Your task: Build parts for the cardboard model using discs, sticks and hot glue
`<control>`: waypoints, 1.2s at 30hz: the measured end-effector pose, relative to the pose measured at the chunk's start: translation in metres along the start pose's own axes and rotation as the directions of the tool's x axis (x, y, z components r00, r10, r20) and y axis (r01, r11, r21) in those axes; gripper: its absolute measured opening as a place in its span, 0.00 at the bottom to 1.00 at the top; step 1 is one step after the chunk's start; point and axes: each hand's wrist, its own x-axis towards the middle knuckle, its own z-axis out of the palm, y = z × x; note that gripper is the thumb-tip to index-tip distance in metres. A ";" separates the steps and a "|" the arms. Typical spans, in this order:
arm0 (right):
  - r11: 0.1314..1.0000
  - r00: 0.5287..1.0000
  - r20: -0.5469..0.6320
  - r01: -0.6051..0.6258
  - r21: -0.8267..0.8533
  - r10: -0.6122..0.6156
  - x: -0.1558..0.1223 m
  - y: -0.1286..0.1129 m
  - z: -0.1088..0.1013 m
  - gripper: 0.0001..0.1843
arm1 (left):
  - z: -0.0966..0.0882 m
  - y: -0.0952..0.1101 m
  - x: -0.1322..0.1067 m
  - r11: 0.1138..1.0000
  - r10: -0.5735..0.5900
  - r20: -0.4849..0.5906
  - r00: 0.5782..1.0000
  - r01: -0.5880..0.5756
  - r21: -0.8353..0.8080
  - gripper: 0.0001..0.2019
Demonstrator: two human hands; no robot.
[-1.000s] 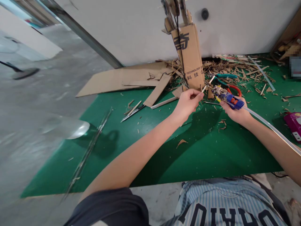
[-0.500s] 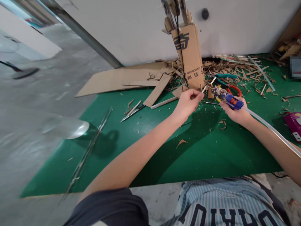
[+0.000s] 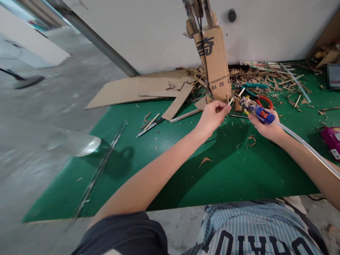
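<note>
Between thumb and fingertips, my left hand (image 3: 211,117) pinches a small pale wooden stick (image 3: 232,100). My right hand (image 3: 272,130) is wrapped round a blue glue gun (image 3: 261,112); its front is crusted with stringy scraps, and a long clear glue stick (image 3: 305,142) runs out of its back. The gun's front end points at the small stick, close to it; whether they touch I cannot tell. Just behind my hands stands an upright cardboard structure (image 3: 216,67) with a black cord down its side. Pliers (image 3: 265,101) with red and teal handles lie behind the gun.
Cardboard scraps (image 3: 276,79) are heaped along the wall. A flat cardboard sheet (image 3: 114,90), a cardboard strip (image 3: 178,102) and a craft knife (image 3: 150,127) lie left. Thin rods (image 3: 102,164) and a clear cup (image 3: 86,144) sit near the left edge. A purple power strip (image 3: 331,141) is at right.
Almost nothing differs. Both hands hold the same things in nearly the same place.
</note>
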 end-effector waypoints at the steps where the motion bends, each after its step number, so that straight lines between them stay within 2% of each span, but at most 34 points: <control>1: 1.000 1.000 0.000 -0.002 -0.003 0.002 0.000 0.000 0.000 0.22 | 0.000 -0.001 0.000 1.000 0.001 0.001 1.000 -0.001 0.000 0.10; 11: 1.000 1.000 0.004 -0.006 -0.007 0.006 0.000 -0.001 -0.001 0.22 | 0.000 -0.004 0.001 1.000 0.005 -0.004 1.000 -0.005 0.006 0.10; 18: 1.000 1.000 0.010 -0.006 -0.004 0.007 -0.001 -0.005 -0.002 0.23 | 0.002 0.001 -0.001 1.000 -0.014 -0.026 1.000 0.015 0.024 0.11; 28: 1.000 1.000 0.015 -0.002 -0.022 0.002 -0.001 -0.015 -0.005 0.27 | 0.002 0.001 0.000 0.999 -0.010 -0.033 0.999 0.012 0.042 0.11; 36: 0.999 1.000 0.021 0.014 -0.045 -0.013 -0.001 -0.013 -0.004 0.25 | 0.002 0.001 -0.001 0.999 -0.006 -0.026 1.000 0.007 0.036 0.11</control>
